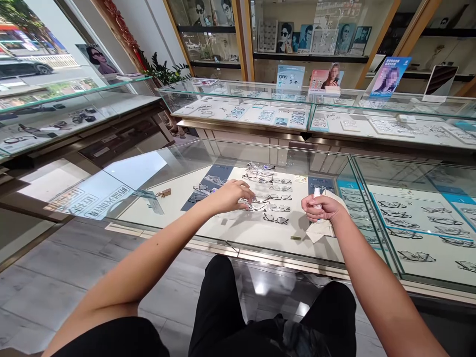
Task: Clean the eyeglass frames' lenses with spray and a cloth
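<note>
On the smooth glass-topped table (148, 171), a thin clear-rimmed pair of spectacles (258, 203) is touched by the loosely open left hand (230, 196). A small white spray bottle (316, 192) and a crumpled cream cloth (323, 230) are gripped by the closed right hand (323, 208). Rows of wire-framed spectacles (269, 181) are laid around at the table's middle.

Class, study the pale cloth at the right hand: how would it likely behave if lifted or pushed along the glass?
The cloth is probably floppy: it lies creased and folded under the right hand. It looks thin, so it is likely light. On the smooth glass counter it would probably slide or bunch up rather than roll.
</note>
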A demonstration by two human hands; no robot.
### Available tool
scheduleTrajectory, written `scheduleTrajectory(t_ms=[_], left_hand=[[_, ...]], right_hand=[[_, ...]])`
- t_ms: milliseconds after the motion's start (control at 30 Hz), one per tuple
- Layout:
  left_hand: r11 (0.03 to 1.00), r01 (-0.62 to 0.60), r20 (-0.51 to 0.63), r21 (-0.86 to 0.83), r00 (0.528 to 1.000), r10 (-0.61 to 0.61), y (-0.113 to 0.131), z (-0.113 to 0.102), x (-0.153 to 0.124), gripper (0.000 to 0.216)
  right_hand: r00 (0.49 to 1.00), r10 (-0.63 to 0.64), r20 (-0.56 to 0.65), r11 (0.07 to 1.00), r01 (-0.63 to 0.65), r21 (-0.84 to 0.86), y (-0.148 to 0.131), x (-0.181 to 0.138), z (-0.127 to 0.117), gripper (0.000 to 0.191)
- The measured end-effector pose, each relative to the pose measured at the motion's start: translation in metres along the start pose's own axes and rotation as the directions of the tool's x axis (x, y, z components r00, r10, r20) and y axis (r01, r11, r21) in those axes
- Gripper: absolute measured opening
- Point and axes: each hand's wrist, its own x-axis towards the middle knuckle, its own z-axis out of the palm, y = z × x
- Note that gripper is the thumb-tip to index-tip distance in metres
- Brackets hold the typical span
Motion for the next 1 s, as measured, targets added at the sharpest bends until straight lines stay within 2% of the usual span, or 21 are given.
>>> scheduleTrajectory(t_ms=[167,300,433,567,700,800,867,1000], left_hand=[[1.0,-0.02,-0.002,0.011,1.0,0.02,-0.012,0.004,0.018,0.014],[1.0,-0.01,-0.05,0.002,0.999,0.01,-0.02,0.008,0.034,0.015],[0.999,0.015,-0.105,0.052,0.994,-0.009,-0.019,-0.001,0.032,0.02],[0.994,0.071,-0.226,0.089,0.973,-0.049,-0.03,-0.031,-0.009,0.032],[0.957,0.237,-0.16,0.165,0.964,-0.211,-0.066,-0.049,-0.076,0.041],[0.915,0.337,-0.101,0.222,0.941,-0.322,-0.085,-0.042,-0.11,0.066],[0.902,0.353,-0.069,0.247,0.935,-0.347,-0.09,-0.032,-0.119,0.074],[0.9,0.329,-0.032,0.286,0.942,-0.334,-0.089,-0.018,-0.113,0.057]], right_hand=[[1.0,-0.002,-0.002,1.0,0.002,0.007,0.0,0.001,0.0,0.025],[1.0,-0.003,-0.005,1.0,0.003,0.006,-0.001,0.001,0.001,0.024],[1.0,0.001,-0.009,1.0,-0.001,0.005,-0.002,0.0,0.003,0.025],[0.999,0.004,-0.041,1.0,-0.003,0.009,-0.002,-0.001,0.005,0.027],[0.999,0.007,-0.052,1.0,-0.006,0.009,-0.001,-0.002,0.004,0.028],[0.999,0.016,-0.051,1.0,-0.015,0.014,0.0,-0.004,0.002,0.028],[0.998,0.013,-0.057,1.0,-0.012,0.017,0.0,-0.005,0.001,0.028],[0.999,0.005,-0.051,1.0,-0.004,0.014,-0.001,-0.006,0.002,0.027]])
